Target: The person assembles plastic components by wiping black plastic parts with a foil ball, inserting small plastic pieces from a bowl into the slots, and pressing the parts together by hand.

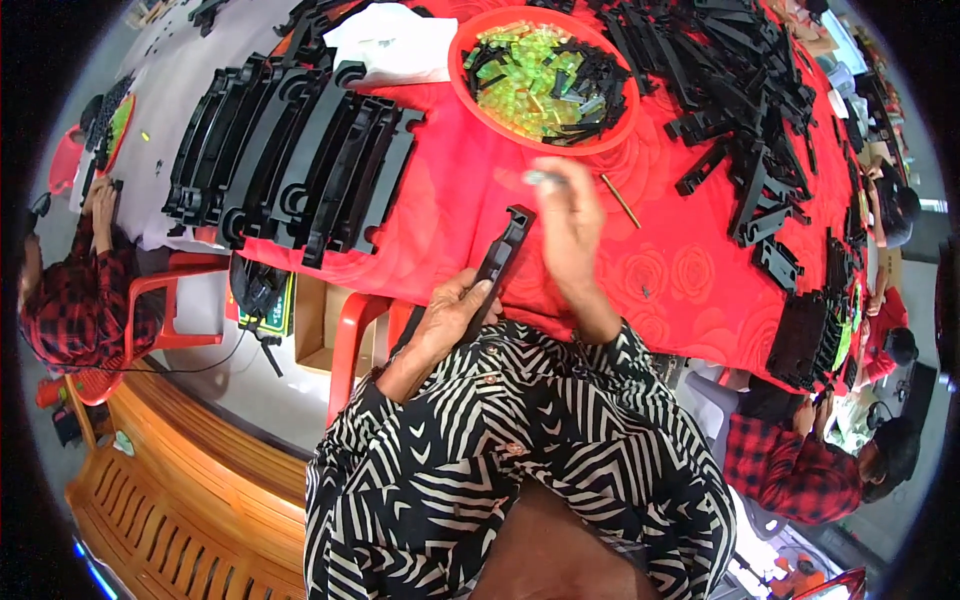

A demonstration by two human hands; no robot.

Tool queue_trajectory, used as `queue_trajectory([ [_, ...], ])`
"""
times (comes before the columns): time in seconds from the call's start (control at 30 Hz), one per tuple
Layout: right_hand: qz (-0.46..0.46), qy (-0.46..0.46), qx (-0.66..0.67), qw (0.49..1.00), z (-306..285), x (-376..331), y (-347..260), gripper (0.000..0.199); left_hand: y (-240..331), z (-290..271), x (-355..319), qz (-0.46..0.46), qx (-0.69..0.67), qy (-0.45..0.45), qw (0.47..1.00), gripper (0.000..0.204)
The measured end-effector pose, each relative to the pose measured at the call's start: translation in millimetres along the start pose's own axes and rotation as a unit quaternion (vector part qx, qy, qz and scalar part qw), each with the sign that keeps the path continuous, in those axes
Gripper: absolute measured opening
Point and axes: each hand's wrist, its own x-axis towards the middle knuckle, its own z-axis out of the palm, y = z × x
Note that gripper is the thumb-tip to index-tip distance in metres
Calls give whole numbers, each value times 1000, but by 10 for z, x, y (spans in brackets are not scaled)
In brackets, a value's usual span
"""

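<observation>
In my left hand (452,312) is a long black plastic part (505,245), gripped at its lower end and tilted up over the table edge. My right hand (572,225) is raised just right of the part's upper end, apart from it. Its fingers are pinched round a small pale piece (541,178), too blurred to name. Beyond that hand sits a round red basin (575,149), with yellow-green translucent pieces (530,85) and small black pieces (592,75) inside. A thin brass-coloured rod (621,201) lies on the cloth to the right.
Several similar black parts (300,150) stand in a row at left on the red tablecloth (660,270). A loose heap of black parts (745,90) covers the far right. White bag-like material (390,42) lies beside the basin. Other people (85,310) sit at both sides.
</observation>
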Motion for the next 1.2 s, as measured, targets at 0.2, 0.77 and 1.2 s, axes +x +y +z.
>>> queue_trajectory([
  [0.2,-52,80,-312,945,-834,18,304,20,210,43,-131,-8,23,9,1000,15],
  [0.77,-114,22,-513,851,-1246,77,776,11,39,41,-93,26,32,38,998,23],
  [1.2,190,-10,225,956,-393,75,96,22,77,-63,-367,-8,169,134,976,19],
])
